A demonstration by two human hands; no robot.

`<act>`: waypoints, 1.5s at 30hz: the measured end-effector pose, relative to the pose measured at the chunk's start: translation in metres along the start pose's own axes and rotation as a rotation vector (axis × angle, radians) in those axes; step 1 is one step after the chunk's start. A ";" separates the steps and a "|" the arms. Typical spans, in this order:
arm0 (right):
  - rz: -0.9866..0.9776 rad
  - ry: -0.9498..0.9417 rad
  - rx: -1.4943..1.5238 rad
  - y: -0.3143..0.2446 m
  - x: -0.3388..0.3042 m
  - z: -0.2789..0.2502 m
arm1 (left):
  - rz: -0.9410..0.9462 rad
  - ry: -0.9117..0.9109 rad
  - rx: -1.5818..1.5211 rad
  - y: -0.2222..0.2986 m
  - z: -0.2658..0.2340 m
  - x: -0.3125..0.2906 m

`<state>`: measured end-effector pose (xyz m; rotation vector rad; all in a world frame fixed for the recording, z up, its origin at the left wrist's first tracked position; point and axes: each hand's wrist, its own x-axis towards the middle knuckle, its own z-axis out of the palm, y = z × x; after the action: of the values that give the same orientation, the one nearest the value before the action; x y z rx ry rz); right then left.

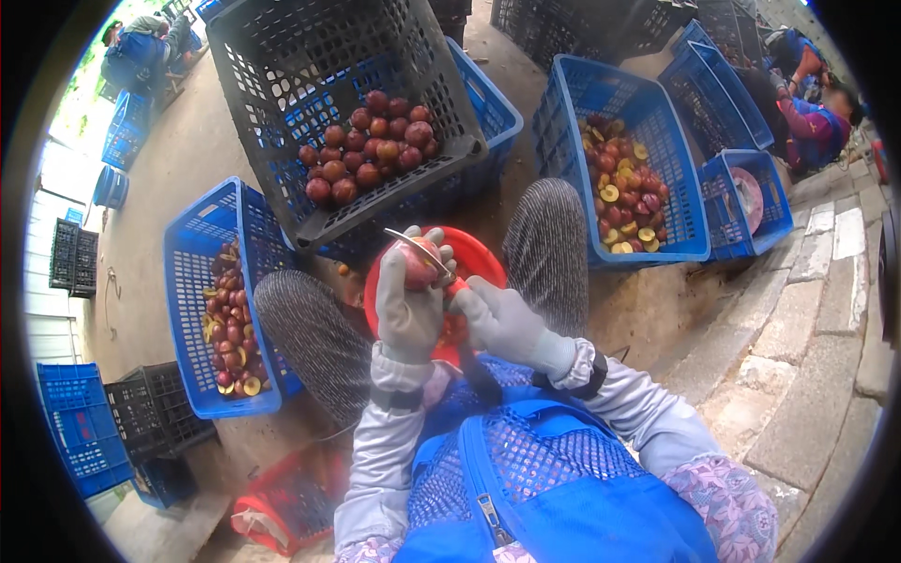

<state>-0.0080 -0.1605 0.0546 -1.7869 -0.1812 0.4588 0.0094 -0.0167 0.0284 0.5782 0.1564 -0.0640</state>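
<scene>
In a pale grey glove, my left hand (411, 314) closes its fingers around a red plum (419, 270). My right hand (511, 327), gloved alike, grips the red handle of a small knife (454, 285), whose curved blade lies across the top of the plum. How deep the blade sits in the fruit cannot be made out. Below both hands, between my knees, is a round red basin (483, 251); its contents are mostly hidden by my hands. Just beyond, a black crate (389, 197) tilts toward me with whole dark red plums (366, 150) gathered at its near end.
Blue crates with cut plums stand left (178, 281) and right (690, 206) of my knees. A smaller blue crate (741, 239) holds a pink round item. Stacked crates (84, 432) and a red basket (291, 497) lie lower left. Brick paving (793, 375) runs along the right; other people sit farther off.
</scene>
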 end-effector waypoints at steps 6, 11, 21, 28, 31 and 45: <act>-0.098 -0.032 0.013 0.015 -0.001 0.001 | 0.022 0.008 0.119 0.003 0.008 -0.007; -0.108 -0.006 0.025 0.018 -0.003 0.002 | -0.180 -0.055 0.032 0.001 0.010 -0.010; 0.017 -0.246 0.076 0.022 0.010 -0.028 | -0.196 -0.015 0.661 0.023 0.011 -0.006; -0.021 -0.242 0.158 0.030 0.014 -0.021 | -0.263 0.010 -0.004 -0.003 0.001 -0.002; -0.095 -0.240 0.093 0.042 0.014 -0.024 | -0.250 0.007 0.244 -0.001 0.000 -0.003; -0.130 -0.226 0.063 0.048 0.021 -0.020 | -0.251 0.061 0.086 -0.008 -0.003 -0.002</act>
<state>0.0131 -0.1835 0.0082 -1.6487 -0.4338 0.5662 0.0067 -0.0215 0.0222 0.6447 0.2861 -0.2985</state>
